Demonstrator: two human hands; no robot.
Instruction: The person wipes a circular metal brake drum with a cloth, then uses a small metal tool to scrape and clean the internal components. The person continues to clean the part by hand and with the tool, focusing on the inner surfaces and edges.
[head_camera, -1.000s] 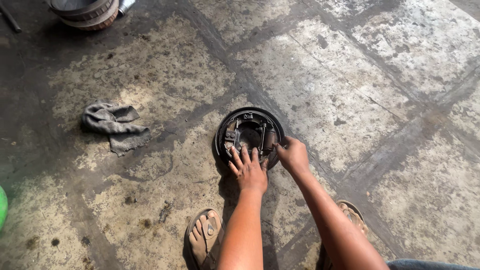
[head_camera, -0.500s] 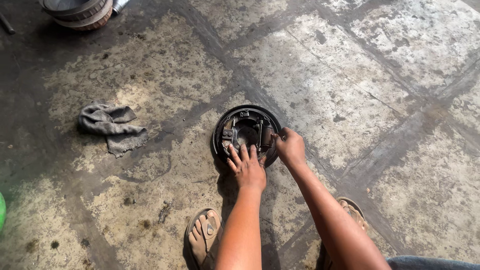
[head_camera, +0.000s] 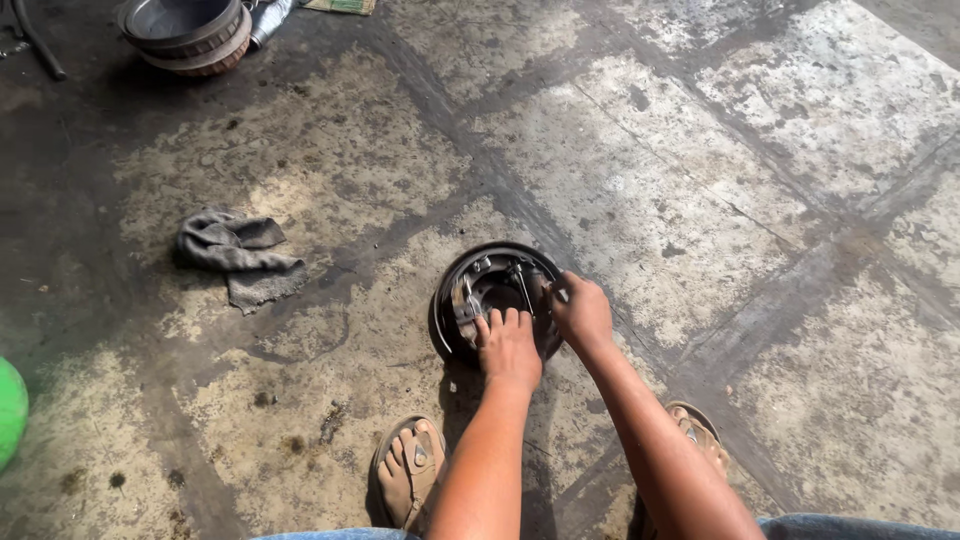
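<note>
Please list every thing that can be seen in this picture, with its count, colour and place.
brake plate: 1, black and rusty, floor centre, under both hands
rag: 1, grey, crumpled, floor left of the plate
drums: stacked, dark, top left corner
green thing: 1, left edge, cut off
floor: grey concrete, stained
sandals: 2, brown, on the feet at the bottom
left hand: 1, fingers pressed on the plate's near side
right hand: 1, fingers pinching at the plate's right part; what they hold is too small to tell
</note>
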